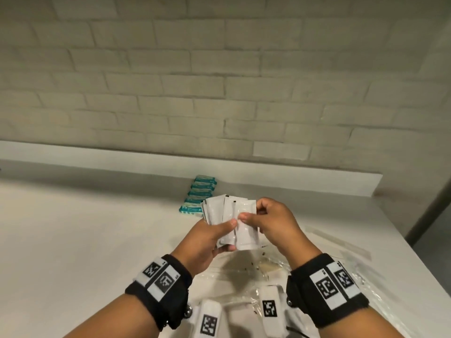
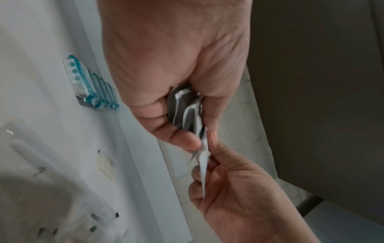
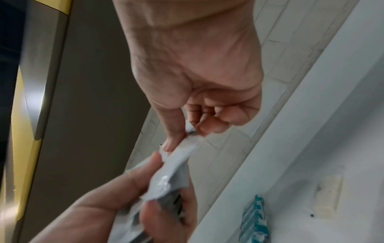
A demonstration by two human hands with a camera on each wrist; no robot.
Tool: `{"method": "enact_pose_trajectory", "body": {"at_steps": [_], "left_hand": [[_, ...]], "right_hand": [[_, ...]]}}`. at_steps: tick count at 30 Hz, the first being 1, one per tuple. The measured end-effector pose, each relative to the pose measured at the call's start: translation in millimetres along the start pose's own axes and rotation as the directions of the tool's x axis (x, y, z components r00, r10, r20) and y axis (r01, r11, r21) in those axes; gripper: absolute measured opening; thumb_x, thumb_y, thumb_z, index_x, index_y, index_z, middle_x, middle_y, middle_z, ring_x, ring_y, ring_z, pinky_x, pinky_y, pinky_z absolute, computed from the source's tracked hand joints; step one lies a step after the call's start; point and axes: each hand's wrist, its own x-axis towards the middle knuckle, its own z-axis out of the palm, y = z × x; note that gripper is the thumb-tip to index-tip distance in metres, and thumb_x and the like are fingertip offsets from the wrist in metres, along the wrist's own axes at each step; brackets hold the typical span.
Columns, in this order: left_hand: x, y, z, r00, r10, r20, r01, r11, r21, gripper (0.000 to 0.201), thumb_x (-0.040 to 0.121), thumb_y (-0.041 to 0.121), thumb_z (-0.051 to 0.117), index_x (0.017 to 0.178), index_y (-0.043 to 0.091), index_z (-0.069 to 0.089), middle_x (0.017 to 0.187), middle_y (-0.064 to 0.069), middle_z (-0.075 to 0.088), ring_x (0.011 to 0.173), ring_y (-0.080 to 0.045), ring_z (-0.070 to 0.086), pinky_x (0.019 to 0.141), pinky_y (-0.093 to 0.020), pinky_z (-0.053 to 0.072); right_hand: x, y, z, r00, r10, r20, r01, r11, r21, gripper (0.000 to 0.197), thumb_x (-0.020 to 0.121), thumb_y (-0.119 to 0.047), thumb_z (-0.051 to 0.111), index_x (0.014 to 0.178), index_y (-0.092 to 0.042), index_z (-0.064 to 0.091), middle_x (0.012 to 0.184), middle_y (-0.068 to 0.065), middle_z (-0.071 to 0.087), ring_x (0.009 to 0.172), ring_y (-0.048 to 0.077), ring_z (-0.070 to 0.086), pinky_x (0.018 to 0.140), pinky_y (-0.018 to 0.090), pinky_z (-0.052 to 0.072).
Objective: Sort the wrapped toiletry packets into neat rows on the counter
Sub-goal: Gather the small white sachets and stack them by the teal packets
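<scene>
White counter [image 1: 85,228], row of teal packets [image 1: 199,196], clear plastic bag [image 1: 244,276]

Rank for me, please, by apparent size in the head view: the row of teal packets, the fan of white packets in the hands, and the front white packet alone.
1. Fan of white packets, held up near the camera, which inflates it.
2. Row of teal packets, lying farther back on the counter.
3. Front white packet.
</scene>
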Motion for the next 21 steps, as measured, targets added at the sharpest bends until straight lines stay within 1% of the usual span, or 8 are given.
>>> {"method": "enact_pose_trajectory", "body": {"at_steps": [3, 5, 8, 11, 14, 16, 18, 21], "left_hand": [[3.3, 1.0, -15.9, 0.998, -0.024, -0.066, 0.021, 0.999, -0.042, 0.025, 0.093, 0.010, 0.058, 0.117, 0.007, 0.062, 0.084, -0.001, 0.074, 0.071, -0.011, 0.071, 0.057, -0.026, 0.055], [3.9, 4.1, -24.5, 0.998, -0.036, -0.055, 0.028, 0.991, -0.131, 0.028, 0.094, 0.012, 0.055, 0.121, 0.003, 0.060, 0.090, -0.008, 0.074, 0.075, -0.018, 0.073, 0.058, -0.027, 0.057], [3.1, 12.6, -32.5, 1.000, -0.012, 0.028, 0.019, 0.958, -0.288, 0.029, 0.094, 0.021, 0.053, 0.119, 0.010, 0.062, 0.102, -0.012, 0.074, 0.083, -0.024, 0.073, 0.059, -0.029, 0.059], [3.1, 15.7, -40.2, 0.996, 0.065, 0.056, -0.051, 0.973, -0.223, 0.037, 0.084, 0.014, 0.063, 0.121, 0.012, 0.062, 0.105, -0.007, 0.073, 0.086, -0.018, 0.071, 0.064, -0.029, 0.058], [4.8, 14.9, -48.4, 0.996, 0.091, 0.027, -0.086, 0.987, -0.139, 0.036, 0.082, 0.005, 0.066, 0.118, 0.011, 0.064, 0.104, -0.006, 0.074, 0.085, -0.017, 0.071, 0.063, -0.027, 0.056], [6.4, 15.2, -52.2, 0.995, 0.093, 0.023, -0.090, 0.990, -0.104, 0.028, 0.087, 0.000, 0.061, 0.114, 0.009, 0.065, 0.099, -0.005, 0.075, 0.081, -0.016, 0.072, 0.060, -0.026, 0.056], [7.3, 16.1, -53.3, 0.995, 0.084, 0.044, -0.083, 0.996, -0.035, 0.024, 0.088, -0.002, 0.059, 0.107, 0.010, 0.067, 0.095, -0.005, 0.075, 0.076, -0.016, 0.071, 0.057, -0.026, 0.055], [7.1, 18.2, -55.0, 0.991, 0.070, 0.111, -0.079, 0.994, 0.073, 0.023, 0.084, 0.001, 0.066, 0.103, 0.014, 0.070, 0.094, -0.006, 0.074, 0.076, -0.017, 0.069, 0.055, -0.026, 0.052]], "right_hand": [[5.9, -5.0, 2.1, 0.965, -0.147, -0.215, 0.170, 0.981, 0.093, 0.017, 0.079, -0.006, 0.075, 0.073, -0.010, 0.059, 0.075, 0.004, 0.059, 0.067, 0.014, 0.055, 0.063, 0.026, 0.046], [3.6, -7.7, 8.7, 0.913, -0.306, -0.269, 0.341, 0.935, 0.097, 0.025, 0.076, 0.009, 0.070, 0.071, -0.014, 0.064, 0.091, 0.002, 0.059, 0.081, 0.007, 0.058, 0.074, 0.020, 0.048], [-6.5, -2.5, 28.1, 0.889, -0.446, -0.102, 0.447, 0.894, -0.014, 0.030, 0.078, 0.014, 0.065, 0.078, -0.014, 0.073, 0.114, -0.006, 0.053, 0.105, -0.005, 0.055, 0.088, 0.011, 0.046], [-7.8, 10.5, 40.8, 0.859, -0.512, -0.011, 0.505, 0.851, -0.145, 0.044, 0.085, 0.012, 0.057, 0.089, -0.027, 0.076, 0.123, -0.017, 0.049, 0.113, 0.002, 0.053, 0.093, 0.015, 0.047], [-9.1, 5.6, 44.2, 0.882, -0.469, -0.035, 0.461, 0.877, -0.135, 0.049, 0.088, 0.013, 0.049, 0.094, -0.028, 0.076, 0.125, -0.018, 0.048, 0.110, -0.006, 0.052, 0.090, 0.009, 0.043], [-11.5, -5.0, 43.4, 0.906, -0.404, -0.126, 0.394, 0.914, -0.097, 0.041, 0.092, 0.002, 0.052, 0.102, -0.035, 0.066, 0.120, -0.017, 0.050, 0.101, -0.009, 0.053, 0.082, 0.011, 0.043], [-11.0, -13.7, 41.2, 0.914, -0.360, -0.189, 0.351, 0.933, -0.077, 0.038, 0.090, -0.012, 0.062, 0.114, -0.041, 0.054, 0.116, -0.019, 0.050, 0.092, -0.004, 0.054, 0.077, 0.016, 0.044], [-3.0, -24.1, 39.5, 0.962, -0.256, -0.099, 0.255, 0.967, -0.029, 0.054, 0.082, -0.021, 0.074, 0.128, -0.037, 0.050, 0.109, -0.016, 0.057, 0.087, 0.003, 0.057, 0.076, 0.020, 0.050]]}}
